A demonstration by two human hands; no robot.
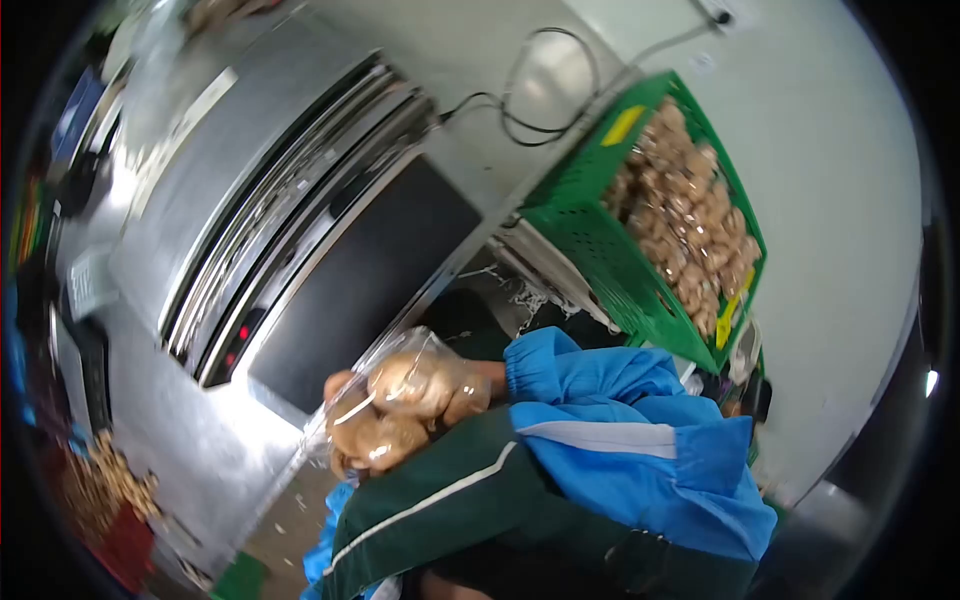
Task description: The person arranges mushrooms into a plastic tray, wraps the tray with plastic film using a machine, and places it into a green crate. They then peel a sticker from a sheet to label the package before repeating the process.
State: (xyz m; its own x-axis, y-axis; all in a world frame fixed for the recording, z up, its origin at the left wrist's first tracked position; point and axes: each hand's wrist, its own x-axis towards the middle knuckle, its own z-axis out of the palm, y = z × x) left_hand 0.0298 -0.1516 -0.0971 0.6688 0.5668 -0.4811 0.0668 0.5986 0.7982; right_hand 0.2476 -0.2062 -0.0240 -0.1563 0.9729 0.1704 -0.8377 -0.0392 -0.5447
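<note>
A clear plastic bag of ginger (415, 385) is held in front of my chest, by the near edge of the wrapping machine. My right hand (490, 376) reaches out of a blue sleeve and grips the bag from the right, its fingers mostly hidden behind the ginger. At the bag's left edge a bit of my left hand (338, 384) shows, closed on the plastic; the rest is covered by the bag. The other blue sleeve (325, 540) runs up toward the bag's lower side.
The steel wrapping machine (290, 210) has a black plate (370, 280) and red lit digits. A green crate (590, 230) of bagged ginger (685, 210) stands at the right. A black cable (548, 130) loops behind. Loose ginger-like pieces (110, 480) lie at lower left.
</note>
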